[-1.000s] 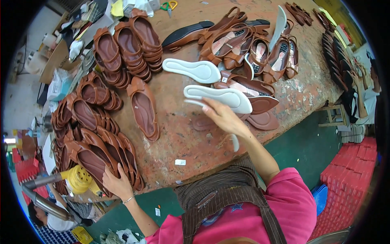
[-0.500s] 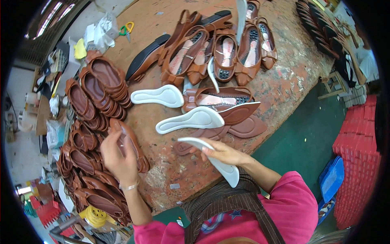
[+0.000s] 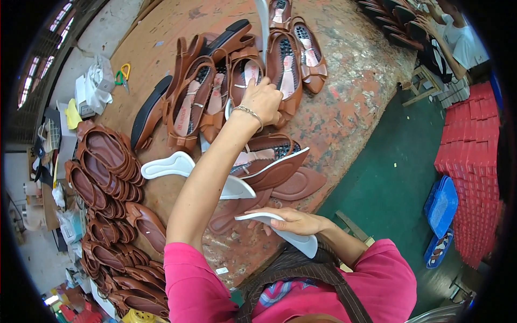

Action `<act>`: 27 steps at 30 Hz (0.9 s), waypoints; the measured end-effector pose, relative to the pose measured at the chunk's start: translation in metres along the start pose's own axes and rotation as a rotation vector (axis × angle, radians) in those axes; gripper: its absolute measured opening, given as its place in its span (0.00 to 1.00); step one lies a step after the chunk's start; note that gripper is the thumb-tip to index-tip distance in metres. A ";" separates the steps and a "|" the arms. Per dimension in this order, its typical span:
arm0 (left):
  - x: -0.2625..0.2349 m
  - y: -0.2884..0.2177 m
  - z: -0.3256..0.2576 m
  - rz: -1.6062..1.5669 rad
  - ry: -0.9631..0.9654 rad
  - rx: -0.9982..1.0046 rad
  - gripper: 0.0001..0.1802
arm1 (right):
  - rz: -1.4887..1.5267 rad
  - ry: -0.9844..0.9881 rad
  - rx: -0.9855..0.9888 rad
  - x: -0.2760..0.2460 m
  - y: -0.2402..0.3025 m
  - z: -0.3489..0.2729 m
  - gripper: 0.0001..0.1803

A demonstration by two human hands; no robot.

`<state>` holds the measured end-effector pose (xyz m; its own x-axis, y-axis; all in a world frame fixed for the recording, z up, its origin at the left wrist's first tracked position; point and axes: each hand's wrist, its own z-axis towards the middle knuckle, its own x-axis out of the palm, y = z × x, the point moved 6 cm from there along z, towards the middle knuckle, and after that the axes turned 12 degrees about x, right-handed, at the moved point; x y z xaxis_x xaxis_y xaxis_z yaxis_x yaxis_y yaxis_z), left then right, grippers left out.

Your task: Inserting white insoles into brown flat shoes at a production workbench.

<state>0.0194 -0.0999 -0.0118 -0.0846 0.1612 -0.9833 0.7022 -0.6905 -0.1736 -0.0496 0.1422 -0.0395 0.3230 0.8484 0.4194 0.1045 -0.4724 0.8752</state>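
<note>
My right hand (image 3: 299, 222) holds a white insole (image 3: 293, 237) by its middle, just above the table's near edge. My left hand (image 3: 262, 102) is stretched far across the table, its fingers bent around the toe part of a brown flat shoe (image 3: 246, 67); the hand hides most of that toe. Other brown bow-trimmed shoes with pink-and-black inner soles, such as this shoe (image 3: 188, 102), lie close on both sides. Beneath my left forearm are a white insole (image 3: 237, 188), partly covered, and a brown shoe (image 3: 261, 156). Another white insole (image 3: 169, 165) rests left of the forearm.
Brown insole pieces (image 3: 299, 184) lie on the worn table (image 3: 350, 91). Stacked brown shoe uppers (image 3: 102, 151) line the left edge. Scissors (image 3: 124, 75) are at the far left. Red stacks (image 3: 468, 161) and blue trays (image 3: 440, 207) stand right; a person (image 3: 458, 43) works at the back.
My left hand has moved from beside the brown uppers at the left, up and right onto a shoe. The right hand keeps the white insole. The view has shifted, moving the table's contents leftward.
</note>
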 end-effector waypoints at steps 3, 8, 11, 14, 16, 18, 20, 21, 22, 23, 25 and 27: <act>-0.011 -0.002 0.008 -0.071 0.078 0.051 0.17 | -0.037 -0.008 0.024 -0.003 -0.006 -0.005 0.37; -0.117 -0.031 -0.041 -0.916 -0.437 -0.009 0.20 | -0.060 -0.105 -0.081 0.011 -0.006 -0.021 0.35; -0.136 -0.041 -0.159 -1.058 -0.844 -0.254 0.36 | 0.032 0.001 0.023 0.015 -0.023 -0.010 0.36; -0.129 -0.120 -0.263 -0.971 -1.029 -0.461 0.41 | 0.103 -0.073 -0.049 0.014 -0.013 -0.017 0.34; -0.126 -0.170 -0.323 -0.974 -1.131 -0.585 0.42 | 0.050 -0.130 0.021 0.007 -0.017 -0.022 0.33; -0.090 -0.203 -0.351 -0.550 -0.661 -0.710 0.40 | 0.093 -0.351 0.094 -0.001 -0.015 -0.028 0.31; -0.027 -0.225 -0.374 -0.399 -0.638 -0.953 0.35 | -0.098 -0.377 0.077 -0.001 -0.001 -0.025 0.29; 0.000 -0.227 -0.382 -0.354 -0.526 -1.085 0.33 | -0.191 -0.443 0.057 0.003 0.008 -0.022 0.28; 0.027 -0.230 -0.390 -0.319 -0.405 -1.202 0.31 | -0.288 -0.512 0.029 0.009 0.018 -0.020 0.28; 0.052 -0.237 -0.399 -0.310 -0.466 -1.232 0.29 | -0.481 -0.499 -0.091 0.025 0.035 -0.010 0.27; 0.087 -0.260 -0.415 -0.324 -0.602 -1.233 0.28 | -0.891 -0.470 -0.277 0.064 0.051 0.009 0.23; 0.066 -0.289 -0.431 -0.068 -0.771 -1.185 0.22 | -1.100 -0.343 -0.340 0.108 0.047 0.025 0.23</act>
<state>0.1160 0.4144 -0.0028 -0.2301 -0.5162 -0.8250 0.8173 0.3576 -0.4517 0.0141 0.2053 0.0412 0.4555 0.6260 -0.6330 0.2443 0.5958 0.7651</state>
